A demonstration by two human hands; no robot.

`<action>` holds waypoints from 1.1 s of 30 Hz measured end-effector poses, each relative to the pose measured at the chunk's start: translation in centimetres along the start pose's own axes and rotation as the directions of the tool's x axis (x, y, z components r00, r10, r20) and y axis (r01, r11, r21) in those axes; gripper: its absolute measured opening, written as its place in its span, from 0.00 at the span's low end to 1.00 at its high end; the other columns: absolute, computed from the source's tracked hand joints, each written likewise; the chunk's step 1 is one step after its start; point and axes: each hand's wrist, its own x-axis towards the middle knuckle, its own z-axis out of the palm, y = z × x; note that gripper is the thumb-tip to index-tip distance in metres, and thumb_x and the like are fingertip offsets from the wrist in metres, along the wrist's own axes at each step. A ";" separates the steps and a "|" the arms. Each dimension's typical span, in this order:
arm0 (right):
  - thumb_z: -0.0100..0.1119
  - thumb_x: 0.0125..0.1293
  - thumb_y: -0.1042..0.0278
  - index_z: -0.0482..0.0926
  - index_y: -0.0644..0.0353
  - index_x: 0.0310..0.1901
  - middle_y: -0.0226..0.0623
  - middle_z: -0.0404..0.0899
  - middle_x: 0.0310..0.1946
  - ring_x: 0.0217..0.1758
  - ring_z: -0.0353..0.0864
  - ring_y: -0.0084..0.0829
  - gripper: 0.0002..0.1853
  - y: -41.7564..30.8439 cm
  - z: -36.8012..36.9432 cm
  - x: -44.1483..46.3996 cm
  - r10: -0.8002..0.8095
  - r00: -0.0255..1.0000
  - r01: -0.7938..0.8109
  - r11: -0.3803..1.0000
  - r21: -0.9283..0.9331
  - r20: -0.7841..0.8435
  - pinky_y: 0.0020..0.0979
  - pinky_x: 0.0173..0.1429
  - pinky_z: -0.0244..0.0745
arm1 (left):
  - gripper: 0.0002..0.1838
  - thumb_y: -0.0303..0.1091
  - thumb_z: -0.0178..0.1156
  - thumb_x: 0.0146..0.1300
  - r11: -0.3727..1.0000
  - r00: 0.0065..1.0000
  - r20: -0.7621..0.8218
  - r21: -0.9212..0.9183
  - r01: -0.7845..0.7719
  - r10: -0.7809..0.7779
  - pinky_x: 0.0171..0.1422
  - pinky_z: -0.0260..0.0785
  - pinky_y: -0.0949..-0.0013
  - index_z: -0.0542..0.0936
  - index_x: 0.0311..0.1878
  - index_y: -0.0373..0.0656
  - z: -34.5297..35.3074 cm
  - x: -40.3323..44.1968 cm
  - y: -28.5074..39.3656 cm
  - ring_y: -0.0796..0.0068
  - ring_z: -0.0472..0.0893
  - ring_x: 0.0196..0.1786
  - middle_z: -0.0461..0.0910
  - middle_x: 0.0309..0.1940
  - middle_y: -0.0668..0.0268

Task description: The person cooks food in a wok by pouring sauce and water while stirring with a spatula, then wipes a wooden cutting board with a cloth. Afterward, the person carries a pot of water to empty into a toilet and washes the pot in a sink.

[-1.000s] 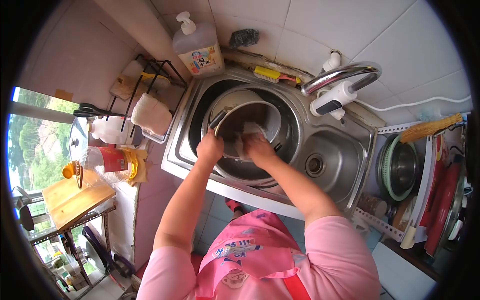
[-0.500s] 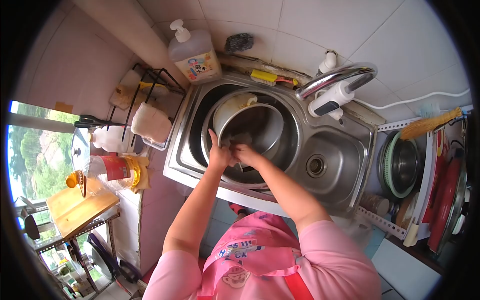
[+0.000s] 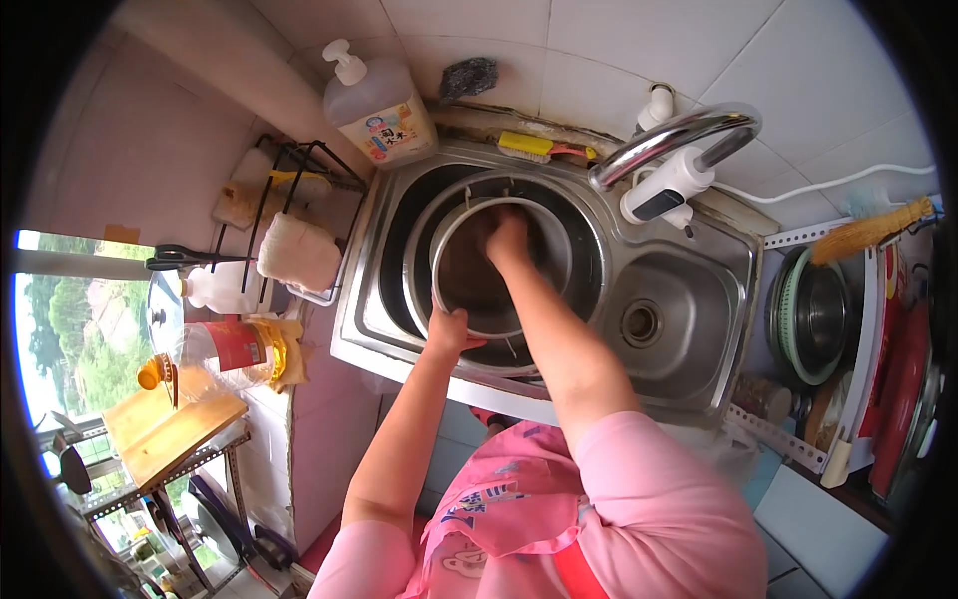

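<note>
A round metal pot (image 3: pixel 559 240) sits tilted inside a larger metal basin (image 3: pixel 417 245) in the left sink bowl. My left hand (image 3: pixel 449 330) grips the pot's near-left rim, thumb along the wall. Deep inside the pot is my right hand (image 3: pixel 507 235), its fingers curled in against the far inner wall. Shadow hides what, if anything, those fingers hold. The pot's inside looks dark and brownish.
A chrome faucet (image 3: pixel 689 140) arches over the right sink bowl (image 3: pixel 689 339). Behind the sink stand a large pump bottle (image 3: pixel 384 115) and a yellow brush (image 3: pixel 529 147). A wire rack (image 3: pixel 299 165) is at the left; shelves with bowls (image 3: pixel 813 314) at the right.
My hands were together at the pot's near rim. The right hand has moved forward into the pot, while the left now holds the rim. The pot has turned more upright.
</note>
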 end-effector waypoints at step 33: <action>0.53 0.65 0.62 0.80 0.54 0.50 0.49 0.79 0.50 0.56 0.78 0.46 0.15 -5.2 1.0 -8.4 0.042 0.928 -0.035 0.999 -0.026 0.371 0.39 0.58 0.74 | 0.44 0.21 0.44 0.56 0.950 0.952 -0.137 0.195 -0.243 0.272 0.34 0.84 0.57 0.42 0.77 0.55 1.9 -0.2 1.1 0.46 0.81 0.47 0.70 0.59 0.46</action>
